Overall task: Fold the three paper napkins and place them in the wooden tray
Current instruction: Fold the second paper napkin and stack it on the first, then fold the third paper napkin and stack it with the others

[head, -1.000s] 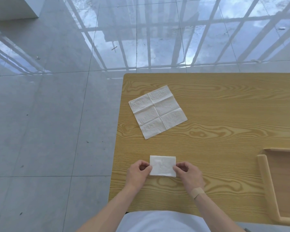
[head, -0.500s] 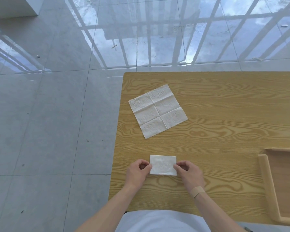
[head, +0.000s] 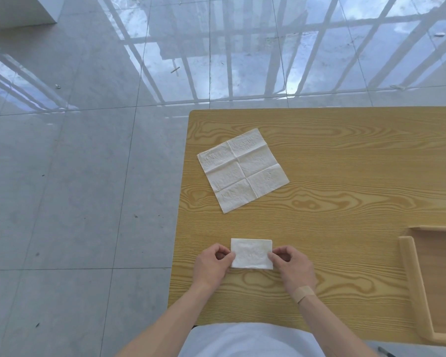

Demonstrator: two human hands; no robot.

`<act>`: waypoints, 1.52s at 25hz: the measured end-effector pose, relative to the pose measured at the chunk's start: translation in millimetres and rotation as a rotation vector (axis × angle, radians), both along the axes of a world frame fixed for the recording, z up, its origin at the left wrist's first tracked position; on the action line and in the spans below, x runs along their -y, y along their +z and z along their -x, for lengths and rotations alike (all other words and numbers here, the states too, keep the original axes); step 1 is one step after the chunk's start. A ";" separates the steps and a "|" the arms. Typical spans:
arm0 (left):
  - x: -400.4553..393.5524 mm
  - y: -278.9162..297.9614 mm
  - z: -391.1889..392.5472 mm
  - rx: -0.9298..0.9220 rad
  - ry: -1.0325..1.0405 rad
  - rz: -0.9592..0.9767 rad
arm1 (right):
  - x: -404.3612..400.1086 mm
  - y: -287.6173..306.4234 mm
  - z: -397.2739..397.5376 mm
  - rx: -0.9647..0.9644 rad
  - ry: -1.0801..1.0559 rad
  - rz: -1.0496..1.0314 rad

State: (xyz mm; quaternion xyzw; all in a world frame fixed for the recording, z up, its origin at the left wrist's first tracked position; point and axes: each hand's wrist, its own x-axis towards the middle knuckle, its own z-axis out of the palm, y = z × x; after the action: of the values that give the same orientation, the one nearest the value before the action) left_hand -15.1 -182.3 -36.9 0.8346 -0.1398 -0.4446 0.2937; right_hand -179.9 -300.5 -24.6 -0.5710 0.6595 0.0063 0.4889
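Note:
A small folded white napkin (head: 251,253) lies flat near the front edge of the wooden table. My left hand (head: 213,265) pinches its left edge with curled fingers, and my right hand (head: 292,267) pinches its right edge the same way. Farther back on the table an unfolded napkin (head: 242,169) lies spread out as a creased square, turned at an angle. The wooden tray (head: 412,287) sits at the right, cut off by the frame's edge; its visible part holds nothing.
The table (head: 345,155) ends just left of the napkins, with grey tiled floor (head: 75,189) beyond. A tan plaster is wrapped around my right wrist (head: 303,294). Bare wood stretches between the napkins and the tray.
Both hands keep their hold on the folded napkin's side edges, almost still. The unfolded napkin and the tray have not moved.

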 end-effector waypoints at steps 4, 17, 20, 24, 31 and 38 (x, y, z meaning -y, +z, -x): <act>0.4 0.9 1.5 0.020 -0.003 -0.004 | -2.1 2.3 -2.2 -0.026 0.005 0.027; 5.2 4.9 0.2 0.071 -0.027 -0.074 | 1.5 2.5 -6.5 -0.084 0.033 0.047; 6.1 4.7 -0.5 0.075 -0.042 -0.084 | 4.0 1.7 -6.1 -0.096 0.061 0.040; 9.8 7.2 -11.0 0.010 -0.064 -0.101 | 20.5 4.6 -3.9 -0.004 0.097 -0.045; 58.0 18.2 -61.6 0.540 -0.411 0.048 | 102.0 2.4 -23.2 -0.125 0.562 0.560; 103.3 6.6 -73.4 0.682 -0.652 -0.027 | 142.6 -11.8 -55.4 -0.332 1.073 0.557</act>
State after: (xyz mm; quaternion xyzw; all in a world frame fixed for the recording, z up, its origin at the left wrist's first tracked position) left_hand 58.3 -285.6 -30.3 0.8493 -0.4774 -0.2158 0.0654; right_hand -124.5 -443.1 -36.3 -0.9199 0.3252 0.1675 0.1416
